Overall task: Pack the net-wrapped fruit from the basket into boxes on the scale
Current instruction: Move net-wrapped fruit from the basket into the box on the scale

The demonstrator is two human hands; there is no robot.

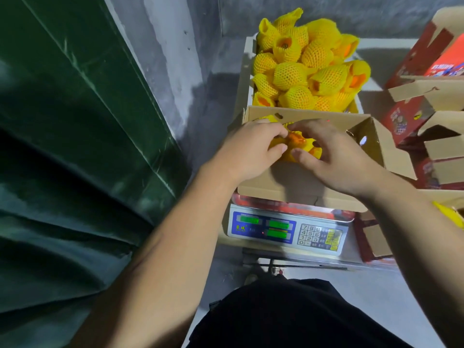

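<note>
Grey concrete floor [200, 79]; above the scale [286, 229], our left hand [253, 146] and right hand [336, 156], fingers grasping net-wrapped fruit [296, 144] inside the open box [288, 182].

Box [296, 182] sits on the scale [286, 228]; heaped fruit [306, 69] behind it (more boxes [426, 116] right).

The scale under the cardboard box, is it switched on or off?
On. The scale shows three lit green display windows beside its keypad, beneath the cardboard box; the digits are too blurred to read.

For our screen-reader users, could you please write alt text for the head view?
Left hand and right hand hold yellow foam-netted orange fruit inside an open brown cardboard box on a digital scale.
</note>
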